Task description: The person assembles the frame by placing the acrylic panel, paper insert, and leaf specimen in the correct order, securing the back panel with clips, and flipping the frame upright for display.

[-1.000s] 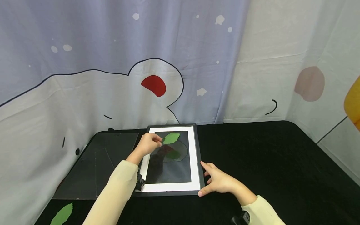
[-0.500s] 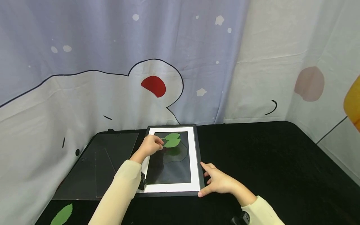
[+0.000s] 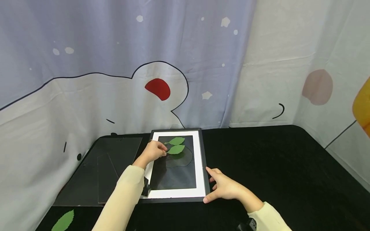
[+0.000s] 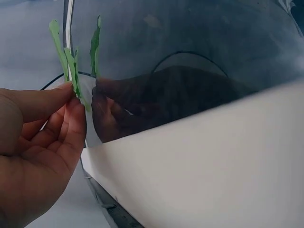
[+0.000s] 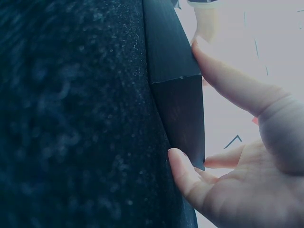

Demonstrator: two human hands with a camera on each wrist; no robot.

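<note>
At the far left of the head view, a loose green leaf (image 3: 63,221) lies on the black table (image 3: 274,160), just in front of the dark backing board (image 3: 78,179), which is flat and carries a thin outline with a slanting line. To the right of the board, the left hand (image 3: 152,150) reaches over the picture frame (image 3: 206,160), thumb and fingertips closed in a pinch on the stem of the lower leaf (image 3: 176,149). The frame lies on the table, near the curtain (image 3: 86,41), and holds a white mat (image 3: 182,192) around a dark, glossy panel (image 3: 179,178); in the left wrist view the panel mirrors the pinching fingers and the green. The upper leaf (image 3: 177,141) shows over the same panel, just beyond the lower one, its stem pointing left; whether it touches the surface I cannot tell. Farther right, the right hand (image 3: 224,184) is spread wide, thumb at the frame's near right corner and index finger against its right side, touching the edge rather than wrapping it. The marks on the black wrist device (image 3: 252,224) below are too small to read.
</note>
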